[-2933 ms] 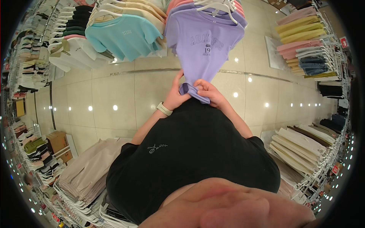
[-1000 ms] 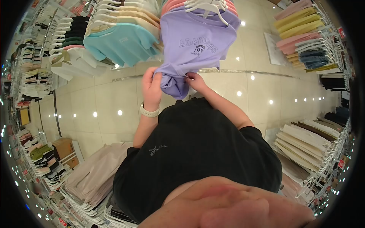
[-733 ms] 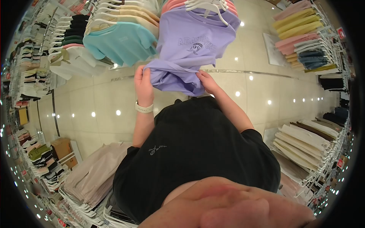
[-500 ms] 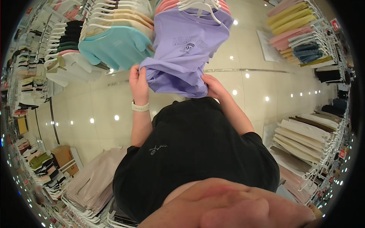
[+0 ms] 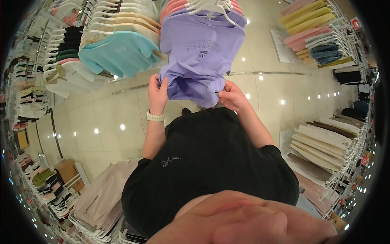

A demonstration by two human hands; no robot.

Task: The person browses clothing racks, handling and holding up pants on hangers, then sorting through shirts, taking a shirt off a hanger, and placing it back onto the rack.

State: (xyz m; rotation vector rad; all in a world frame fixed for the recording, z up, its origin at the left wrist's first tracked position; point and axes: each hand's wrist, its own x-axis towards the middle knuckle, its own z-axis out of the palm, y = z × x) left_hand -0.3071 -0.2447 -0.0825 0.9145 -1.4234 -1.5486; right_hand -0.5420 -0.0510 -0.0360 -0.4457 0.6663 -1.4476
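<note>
Before us, a shirt (image 5: 203,51) of creased lilac cloth hung from a curved white hanger (image 5: 223,12), its bottom gaping between our left hand (image 5: 157,95) and right hand (image 5: 234,98), each pinched closed on it.

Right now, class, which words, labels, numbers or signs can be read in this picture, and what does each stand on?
"ADAYOUS": outlined letters across the purple T-shirt.
"19": below that word; anything following is unclear, surrounding small print unreadable.
Script on the black T-shirt: not legible.
Print on the turquoise T-shirt: too blurred.
Red signs on the right: too small.
</note>
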